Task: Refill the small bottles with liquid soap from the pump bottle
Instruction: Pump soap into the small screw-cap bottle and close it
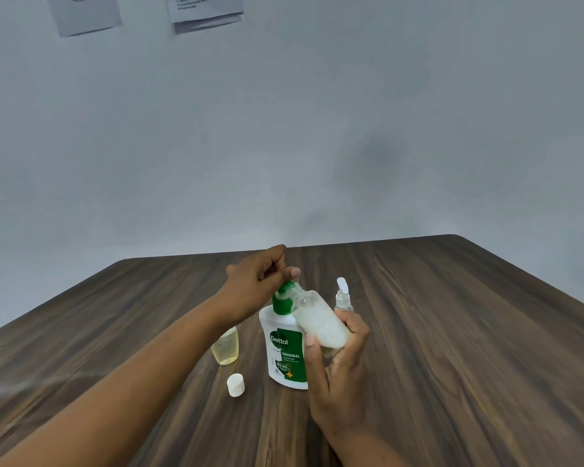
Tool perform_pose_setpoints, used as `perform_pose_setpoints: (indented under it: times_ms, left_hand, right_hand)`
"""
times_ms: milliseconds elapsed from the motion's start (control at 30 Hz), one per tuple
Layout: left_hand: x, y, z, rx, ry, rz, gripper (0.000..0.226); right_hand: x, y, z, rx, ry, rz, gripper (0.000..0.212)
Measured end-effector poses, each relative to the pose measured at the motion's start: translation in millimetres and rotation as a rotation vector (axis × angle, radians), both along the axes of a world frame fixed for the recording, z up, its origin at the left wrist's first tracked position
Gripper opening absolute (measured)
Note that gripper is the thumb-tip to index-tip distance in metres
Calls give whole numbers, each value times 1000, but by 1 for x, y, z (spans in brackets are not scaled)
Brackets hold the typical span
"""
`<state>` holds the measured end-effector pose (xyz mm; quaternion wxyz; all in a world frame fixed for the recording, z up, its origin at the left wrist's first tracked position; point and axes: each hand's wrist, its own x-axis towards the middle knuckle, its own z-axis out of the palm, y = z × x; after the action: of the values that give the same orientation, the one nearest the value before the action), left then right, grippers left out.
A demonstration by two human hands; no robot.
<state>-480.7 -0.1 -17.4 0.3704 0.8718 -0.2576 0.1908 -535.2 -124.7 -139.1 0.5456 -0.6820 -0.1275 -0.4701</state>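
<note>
A white pump bottle (pixel 285 352) with a green label and green pump collar stands on the wooden table (pixel 452 348). My left hand (pixel 260 281) sits on top of its pump head, fingers curled over it. My right hand (pixel 341 362) grips a small clear bottle (pixel 322 320) partly filled with whitish soap, tilted so its open neck meets the pump's nozzle. Another small bottle (pixel 225 347) with yellowish liquid stands uncapped to the left of the pump bottle, partly behind my left forearm. A white cap (pixel 235 384) lies in front of it.
A small clear spray bottle (pixel 343 296) with a white nozzle stands just behind my right hand. Beyond the table's far edge is a grey wall, with papers (pixel 206 10) pinned high up.
</note>
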Motion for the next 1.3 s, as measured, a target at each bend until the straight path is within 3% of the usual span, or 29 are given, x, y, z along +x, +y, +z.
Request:
perform_pose_setpoints:
  times_ms: [1300]
  left_hand:
    - [-3, -2, 5, 43, -6, 52, 34]
  right_hand:
    - [2, 0, -1, 6, 1, 12, 46]
